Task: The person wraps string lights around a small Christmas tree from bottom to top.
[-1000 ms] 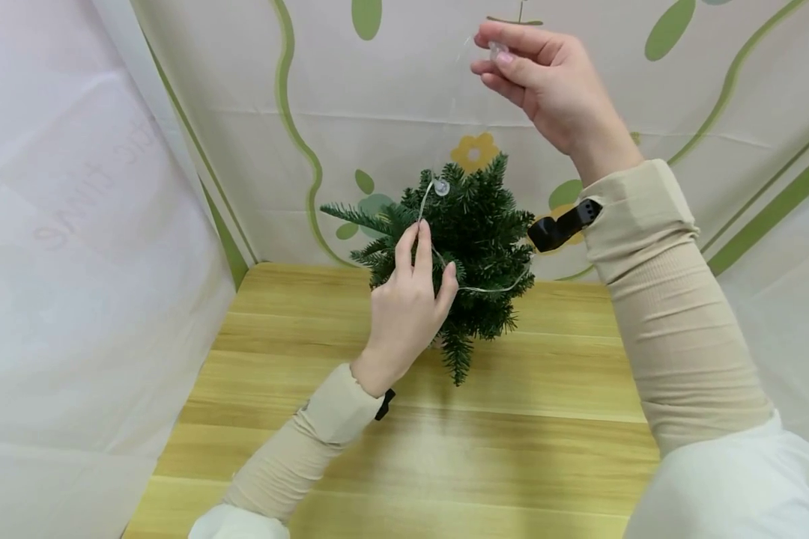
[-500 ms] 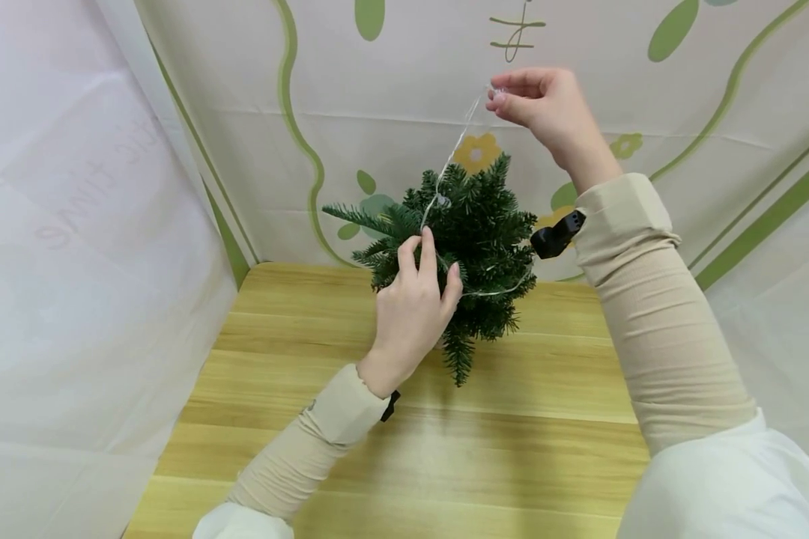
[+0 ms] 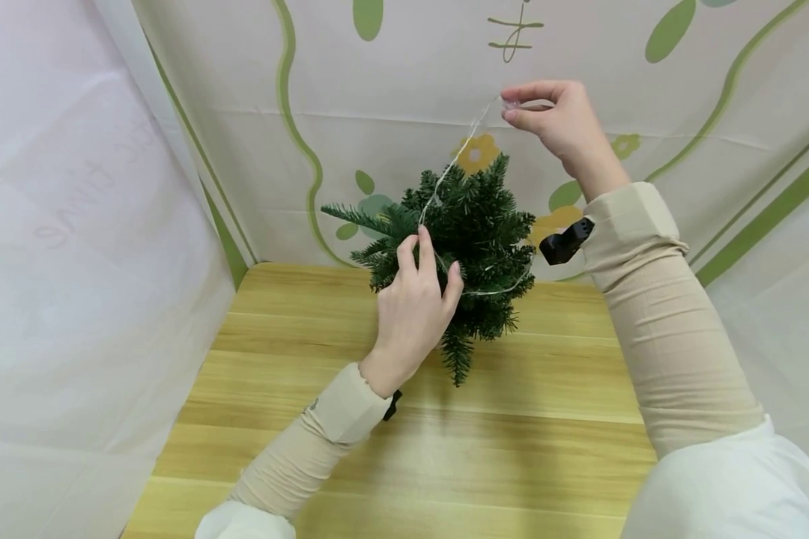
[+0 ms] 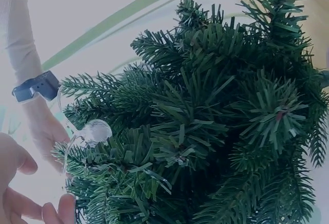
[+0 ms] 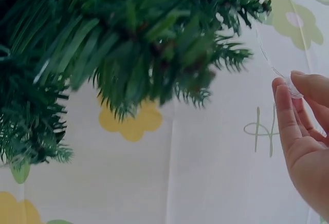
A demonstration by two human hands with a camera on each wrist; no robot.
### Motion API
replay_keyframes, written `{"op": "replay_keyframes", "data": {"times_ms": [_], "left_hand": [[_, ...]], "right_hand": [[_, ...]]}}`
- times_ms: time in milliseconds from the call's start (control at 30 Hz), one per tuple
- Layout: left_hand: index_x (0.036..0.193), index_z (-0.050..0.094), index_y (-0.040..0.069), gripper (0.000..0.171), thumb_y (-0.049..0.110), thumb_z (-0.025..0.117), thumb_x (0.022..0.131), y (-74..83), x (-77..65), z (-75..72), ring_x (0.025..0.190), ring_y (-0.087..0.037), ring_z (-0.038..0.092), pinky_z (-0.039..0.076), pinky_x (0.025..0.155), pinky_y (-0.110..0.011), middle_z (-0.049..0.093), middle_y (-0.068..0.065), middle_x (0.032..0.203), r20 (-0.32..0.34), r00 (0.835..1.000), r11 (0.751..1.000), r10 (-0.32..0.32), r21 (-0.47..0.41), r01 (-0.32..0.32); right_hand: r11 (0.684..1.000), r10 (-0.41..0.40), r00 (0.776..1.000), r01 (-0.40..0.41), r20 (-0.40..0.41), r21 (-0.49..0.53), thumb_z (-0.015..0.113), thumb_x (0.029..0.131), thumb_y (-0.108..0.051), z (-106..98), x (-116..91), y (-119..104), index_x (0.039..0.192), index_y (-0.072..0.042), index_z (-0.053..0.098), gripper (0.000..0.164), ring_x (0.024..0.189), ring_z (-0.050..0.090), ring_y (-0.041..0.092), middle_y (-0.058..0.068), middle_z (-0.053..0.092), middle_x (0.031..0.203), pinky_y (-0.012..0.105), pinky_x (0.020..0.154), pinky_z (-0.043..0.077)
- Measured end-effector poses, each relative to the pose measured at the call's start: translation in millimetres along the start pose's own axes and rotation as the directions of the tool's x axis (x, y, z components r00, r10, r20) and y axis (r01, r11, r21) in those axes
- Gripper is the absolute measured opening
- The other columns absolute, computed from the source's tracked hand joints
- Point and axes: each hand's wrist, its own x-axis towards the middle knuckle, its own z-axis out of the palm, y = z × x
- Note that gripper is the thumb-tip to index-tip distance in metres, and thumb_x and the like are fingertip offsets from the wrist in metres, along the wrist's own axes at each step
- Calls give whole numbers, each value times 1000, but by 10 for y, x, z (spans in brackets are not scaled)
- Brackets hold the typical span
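A small green artificial Christmas tree [image 3: 482,224] stands on the wooden table. A clear wire string of lights [image 3: 455,157] loops across its front and rises from the branches toward the upper right. My right hand [image 3: 569,127] pinches a clear bulb [image 5: 294,88] of that string between thumb and fingers, above and to the right of the treetop. At the front left of the tree, my left hand [image 3: 411,318] touches the wire with its fingertips, thumb held apart. Another round clear bulb [image 4: 96,131] lies against the branches in the left wrist view.
The wooden table [image 3: 297,337] extends in front of the tree. A printed white cloth backdrop [image 3: 391,90] hangs close behind it, and a white cloth side [image 3: 74,299] borders the left. Black wrist cameras [image 3: 566,241] sit on both cuffs.
My right hand has come down and slightly right with the bulb, and the wire now shows as a slanting line from the tree. The left hand has barely shifted.
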Motion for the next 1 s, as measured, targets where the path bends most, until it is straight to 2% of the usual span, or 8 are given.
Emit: {"op": "replay_keyframes", "data": {"times_ms": [67,167,300,433,533,700,833,1000], "left_hand": [[137,48,-4,54,35,48,99,-3,-5,6,44,-10,51,30,33,-18,57,-19,121,14,1000,1000,-2,-10,2],[138,47,-2,54,34,48,99,-11,-10,17,43,-10,50,29,33,-18,58,-18,122,18,1000,1000,4,-27,-3],[138,49,3,49,32,49,98,-28,-28,21,42,-10,48,26,33,-18,59,-16,120,9,1000,998,25,-53,-25],[132,56,10,41,31,49,98,-47,-60,18,42,-9,43,22,33,-17,62,-13,116,17,998,996,53,-74,-52],[125,62,12,35,30,49,98,-57,-85,28,45,-9,50,25,34,-18,64,-9,113,21,997,994,73,-86,-71],[121,65,8,34,29,51,98,-73,-97,47,55,-10,63,32,35,-18,67,-7,113,19,996,990,87,-116,-85],[126,61,5,38,28,52,97,-93,-89,51,52,-10,59,29,35,-18,65,-9,119,5,997,987,74,-147,-72],[131,57,3,42,27,51,98,-125,-80,44,46,-9,53,25,35,-17,62,-11,124,2,998,983,66,-174,-65]], "right_hand": [[1000,-7,1000,7,-7,-29,70,86,-11,-34,-16,30,118,-11,67,31,93,62,1,-14,66,99,27,108,41],[999,-8,1000,7,-12,-47,69,86,-9,-90,-43,86,116,-11,67,30,89,61,-1,-15,63,96,17,95,47],[999,3,1000,-4,-12,-40,70,85,-9,-180,-81,157,109,-16,69,24,86,60,-1,-15,64,92,10,80,48],[999,19,1000,-20,-11,-46,72,85,-12,-279,-131,205,105,-20,70,22,88,60,-3,-18,66,92,14,91,44],[999,18,1000,-18,-5,-28,73,84,-14,-345,-169,237,106,-20,71,23,88,61,-3,-18,68,93,17,97,42],[1000,6,1000,-6,12,-26,73,84,-15,-416,-222,293,105,-20,73,22,88,62,-3,-18,70,90,12,86,43],[999,6,1000,-5,22,-48,73,84,-15,-446,-261,345,103,-22,74,20,87,62,-3,-19,70,88,9,77,43],[995,-10,998,16,63,-94,71,86,-16,-502,-314,424,105,-23,74,21,89,62,-4,-22,70,92,8,76,44]]}}
